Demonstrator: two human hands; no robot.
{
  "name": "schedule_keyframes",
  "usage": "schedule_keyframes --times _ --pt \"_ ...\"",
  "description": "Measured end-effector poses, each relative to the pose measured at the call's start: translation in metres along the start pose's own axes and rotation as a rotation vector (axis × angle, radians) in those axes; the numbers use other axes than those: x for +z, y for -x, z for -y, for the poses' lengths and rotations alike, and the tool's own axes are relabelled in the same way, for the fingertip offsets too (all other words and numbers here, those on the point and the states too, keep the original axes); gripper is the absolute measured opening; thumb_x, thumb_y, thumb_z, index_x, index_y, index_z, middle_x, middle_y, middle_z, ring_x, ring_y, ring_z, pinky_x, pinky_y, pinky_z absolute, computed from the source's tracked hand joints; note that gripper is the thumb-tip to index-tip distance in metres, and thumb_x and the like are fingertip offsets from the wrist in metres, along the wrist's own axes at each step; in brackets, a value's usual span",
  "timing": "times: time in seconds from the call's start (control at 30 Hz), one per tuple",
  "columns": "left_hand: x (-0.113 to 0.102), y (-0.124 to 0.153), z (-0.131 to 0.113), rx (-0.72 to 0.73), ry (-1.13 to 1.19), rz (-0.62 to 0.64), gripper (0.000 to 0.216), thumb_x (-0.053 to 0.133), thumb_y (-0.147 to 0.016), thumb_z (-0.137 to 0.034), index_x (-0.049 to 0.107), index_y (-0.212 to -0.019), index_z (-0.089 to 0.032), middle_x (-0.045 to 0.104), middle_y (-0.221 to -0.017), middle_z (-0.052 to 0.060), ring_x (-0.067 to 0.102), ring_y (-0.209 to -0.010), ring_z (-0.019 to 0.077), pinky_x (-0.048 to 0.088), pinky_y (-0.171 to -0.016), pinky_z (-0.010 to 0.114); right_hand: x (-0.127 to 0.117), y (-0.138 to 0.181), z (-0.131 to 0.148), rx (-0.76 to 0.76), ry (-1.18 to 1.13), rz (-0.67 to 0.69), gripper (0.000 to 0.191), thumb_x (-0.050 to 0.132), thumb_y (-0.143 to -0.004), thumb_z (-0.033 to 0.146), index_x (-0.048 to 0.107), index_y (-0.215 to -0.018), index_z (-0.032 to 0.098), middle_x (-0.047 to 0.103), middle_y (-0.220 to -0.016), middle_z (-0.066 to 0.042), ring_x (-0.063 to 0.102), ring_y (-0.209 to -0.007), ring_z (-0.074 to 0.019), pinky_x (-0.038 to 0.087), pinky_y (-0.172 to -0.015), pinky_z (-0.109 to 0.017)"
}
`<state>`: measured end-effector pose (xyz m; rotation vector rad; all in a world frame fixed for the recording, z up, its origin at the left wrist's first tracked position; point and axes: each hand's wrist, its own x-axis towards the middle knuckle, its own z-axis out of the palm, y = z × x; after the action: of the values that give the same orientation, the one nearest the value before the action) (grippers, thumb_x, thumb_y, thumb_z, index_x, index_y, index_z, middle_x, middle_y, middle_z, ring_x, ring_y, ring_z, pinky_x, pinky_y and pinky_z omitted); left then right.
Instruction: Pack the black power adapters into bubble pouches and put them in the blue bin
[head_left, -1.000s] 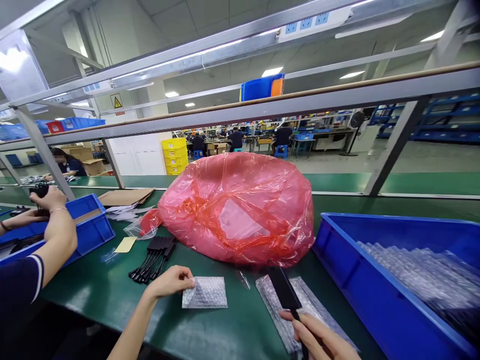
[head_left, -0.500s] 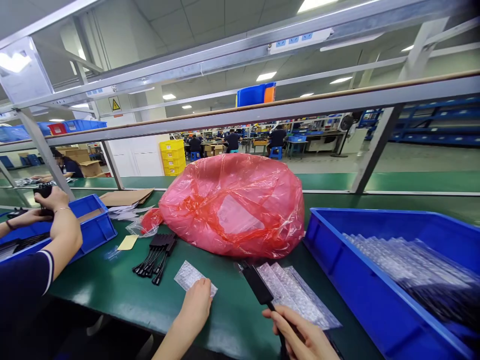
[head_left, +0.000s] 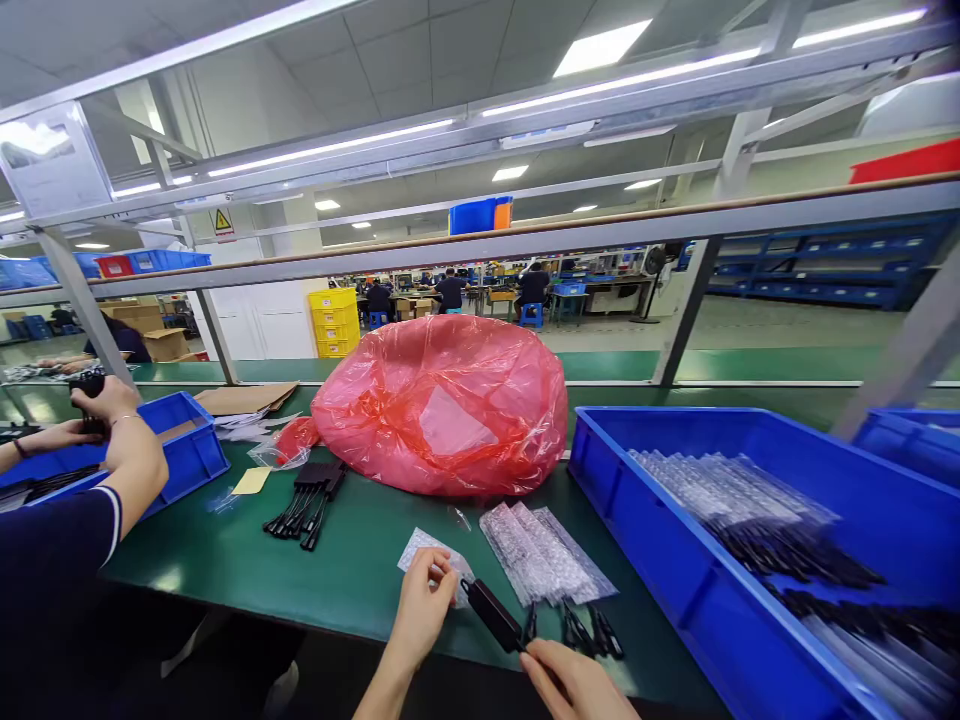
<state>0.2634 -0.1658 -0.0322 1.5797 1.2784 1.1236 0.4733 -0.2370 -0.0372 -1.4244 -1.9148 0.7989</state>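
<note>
My left hand (head_left: 421, 612) pinches the near edge of a small bubble-wrap bag (head_left: 431, 553) lying on the green bench. My right hand (head_left: 568, 682) is closed on the cable end of a black adapter (head_left: 494, 616), whose body points up-left toward the bag. A stack of bubble-wrap bags (head_left: 541, 552) lies just right of the adapter. Several black plugs (head_left: 592, 631) lie at the bench's front edge beside my right hand.
A big red plastic bag (head_left: 442, 405) bulges at mid bench. A blue bin (head_left: 697, 580) at right holds wrapped pieces and black cables. A bundle of black cables (head_left: 306, 498) lies left. A co-worker's arm (head_left: 112, 450) reaches over a blue tray (head_left: 184, 450).
The view swung right and down. My left hand drew the small bag nearer and took its edge. My right hand brought the adapter down and left until it lies close to the bag.
</note>
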Motion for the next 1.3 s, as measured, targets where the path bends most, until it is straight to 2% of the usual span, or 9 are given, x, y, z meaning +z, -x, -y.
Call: schedule_keyframes --times 0.17,0.3,0.43,0.57,0.73,0.83,0.93,1.1,1.3 --pt "0.019 0.029 -0.028 0.085 -0.017 0.042 0.006 0.060 -0.086 -0.023 0.063 -0.082 -0.020 0.056 -0.130 0.011 0.062 -0.087 0.0179 0.051 -0.082 0.034 -0.014 0.006 -0.003 -0.004 -0.030 0.021 0.041 0.046 -0.098 0.049 0.052 -0.067 0.023 0.062 -0.068 -0.001 0.061 -0.068 -0.0221 0.037 -0.063 -0.031" --pt "0.034 0.043 -0.049 0.147 -0.004 0.168 0.007 0.064 -0.084 -0.017 0.069 -0.086 -0.022 0.054 -0.138 0.009 0.059 -0.117 0.0246 0.049 -0.095 0.035 -0.014 -0.004 -0.015 0.094 -0.133 -0.054 0.026 0.045 -0.095 0.048 0.052 -0.102 0.024 0.050 -0.063 0.007 0.055 -0.049 -0.0179 0.040 -0.047 -0.027" --pt "0.049 0.022 -0.049 0.179 0.056 0.237 0.010 0.066 -0.084 -0.016 0.071 -0.091 -0.023 0.052 -0.141 0.009 0.058 -0.120 0.0243 0.045 -0.104 0.038 -0.005 -0.033 -0.028 0.176 -0.229 -0.166 0.042 0.039 -0.091 0.036 0.030 -0.130 0.021 0.048 -0.070 0.007 0.059 -0.044 -0.0188 0.048 -0.039 -0.028" --pt "0.052 -0.018 -0.031 0.161 0.079 0.239 0.007 0.064 -0.089 -0.026 0.069 -0.092 -0.022 0.049 -0.142 0.012 0.048 -0.135 0.0281 0.049 -0.100 0.036 0.006 -0.059 -0.036 0.170 -0.291 -0.199 0.039 0.036 -0.094 0.040 0.035 -0.128 0.021 0.057 -0.074 0.002 0.069 -0.056 -0.0215 0.058 -0.048 -0.031" --pt "0.044 -0.048 -0.004 0.097 0.068 0.187 0.020 0.052 -0.098 -0.037 0.062 -0.094 -0.021 0.055 -0.128 0.012 0.060 -0.108 0.0239 0.051 -0.088 0.037 -0.016 -0.060 -0.059 0.171 -0.258 -0.155 0.042 0.040 -0.092 0.048 0.055 -0.122 0.024 0.072 -0.086 -0.005 0.071 -0.055 -0.0213 0.057 -0.047 -0.032" --pt "0.043 -0.058 0.007 0.074 0.065 0.181 0.016 0.054 -0.095 -0.034 0.061 -0.090 -0.021 0.059 -0.113 0.010 0.060 -0.100 0.0232 0.050 -0.081 0.034 -0.055 -0.067 -0.086 0.196 -0.113 -0.281 0.038 0.044 -0.092 0.046 0.063 -0.116 0.022 0.073 -0.101 -0.011 0.074 -0.088 -0.0273 0.061 -0.077 -0.040" --pt "0.045 -0.068 0.016 0.058 0.074 0.205 0.007 0.057 -0.090 -0.026 0.061 -0.089 -0.021 0.058 -0.105 0.007 0.060 -0.095 0.0221 0.050 -0.075 0.031 -0.084 -0.090 -0.111 0.289 0.050 -0.358 0.029 0.057 -0.097 0.042 0.066 -0.110 0.018 0.072 -0.107 -0.012 0.069 -0.104 -0.0278 0.051 -0.098 -0.048" --pt "0.051 -0.090 0.025 0.015 0.112 0.264 0.006 0.059 -0.086 -0.022 0.061 -0.092 -0.020 0.057 -0.102 0.006 0.061 -0.090 0.0208 0.054 -0.073 0.031 -0.089 -0.136 -0.119 0.295 0.121 -0.179 0.032 0.061 -0.103 0.042 0.068 -0.086 0.017 0.070 -0.082 0.002 0.069 -0.080 -0.0176 0.056 -0.082 -0.037" --pt "0.065 -0.112 0.036 0.019 0.172 0.368 0.005 0.062 -0.085 -0.023 0.062 -0.089 -0.020 0.056 -0.098 0.004 0.063 -0.084 0.0178 0.057 -0.072 0.029 -0.084 -0.155 -0.083 0.296 0.179 -0.143 0.042 0.043 -0.107 0.051 0.066 -0.095 0.017 0.071 -0.083 -0.002 0.070 -0.082 -0.0211 0.054 -0.077 -0.036"
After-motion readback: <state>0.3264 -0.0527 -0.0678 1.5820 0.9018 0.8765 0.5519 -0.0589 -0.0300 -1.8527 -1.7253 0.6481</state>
